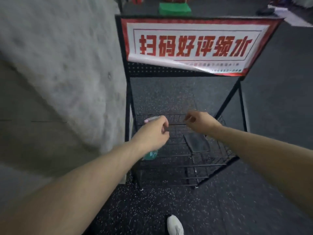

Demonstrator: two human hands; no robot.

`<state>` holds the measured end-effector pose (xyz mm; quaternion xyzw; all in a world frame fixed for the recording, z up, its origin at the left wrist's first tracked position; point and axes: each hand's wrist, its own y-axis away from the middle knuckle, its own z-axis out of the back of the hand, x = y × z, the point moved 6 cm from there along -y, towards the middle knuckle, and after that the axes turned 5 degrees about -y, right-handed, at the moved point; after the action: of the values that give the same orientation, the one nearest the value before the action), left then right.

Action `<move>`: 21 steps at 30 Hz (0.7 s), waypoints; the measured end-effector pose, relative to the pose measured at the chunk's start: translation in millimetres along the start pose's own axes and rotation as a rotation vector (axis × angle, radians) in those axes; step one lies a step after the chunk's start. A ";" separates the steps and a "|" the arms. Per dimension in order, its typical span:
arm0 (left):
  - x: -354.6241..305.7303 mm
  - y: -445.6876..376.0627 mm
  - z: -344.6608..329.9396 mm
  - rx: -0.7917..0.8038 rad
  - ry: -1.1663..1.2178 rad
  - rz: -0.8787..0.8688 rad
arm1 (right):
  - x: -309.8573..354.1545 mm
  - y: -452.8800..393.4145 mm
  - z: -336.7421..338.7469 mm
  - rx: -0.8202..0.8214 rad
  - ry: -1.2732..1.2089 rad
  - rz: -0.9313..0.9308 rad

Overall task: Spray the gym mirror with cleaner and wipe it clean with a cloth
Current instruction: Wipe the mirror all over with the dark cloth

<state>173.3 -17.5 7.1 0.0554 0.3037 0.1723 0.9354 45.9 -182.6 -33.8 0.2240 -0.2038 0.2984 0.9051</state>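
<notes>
On the wire shelf of the black rack, at its left end beside the concrete wall, lies the spray bottle: pink-and-white head toward the far edge, teal body toward the viewer, so its long axis appears to run roughly front to back, though most of it is hidden. Left hand hovers directly over the bottle, fingers curled inward; whether they already touch or grip it cannot be told. Right hand hangs over the middle of the shelf, well right of the bottle, fingers loosely curled and holding nothing. A dark flat item, possibly the cloth, lies beneath the right forearm. Judgement: the left hand is the nearer; a downward close round the bottle's neck is what remains. No mirror in view.
</notes>
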 end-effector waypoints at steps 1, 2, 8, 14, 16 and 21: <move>-7.8 -22.5 -14.7 0.015 0.006 0.017 | -21.4 -15.6 -0.4 0.029 0.013 -0.019; -13.4 -43.8 -29.6 0.028 0.014 0.038 | -42.0 -30.7 -3.4 0.062 0.023 -0.036; -9.4 -137.7 -125.7 0.160 0.049 0.199 | -145.1 -103.1 -51.0 0.272 0.067 -0.130; 16.8 -186.9 -199.3 0.215 0.071 0.338 | -195.0 -139.1 -97.0 0.315 0.206 -0.082; 20.2 -194.0 -213.0 0.239 0.066 0.354 | -204.1 -145.6 -105.8 0.319 0.246 -0.046; 24.0 -203.1 -222.7 0.261 0.061 0.373 | -217.7 -157.3 -112.6 0.268 0.351 0.014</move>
<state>119.3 -198.9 -228.6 0.2261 0.3359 0.3031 0.8627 10.9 -334.5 -279.8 0.2856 -0.0030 0.3634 0.8868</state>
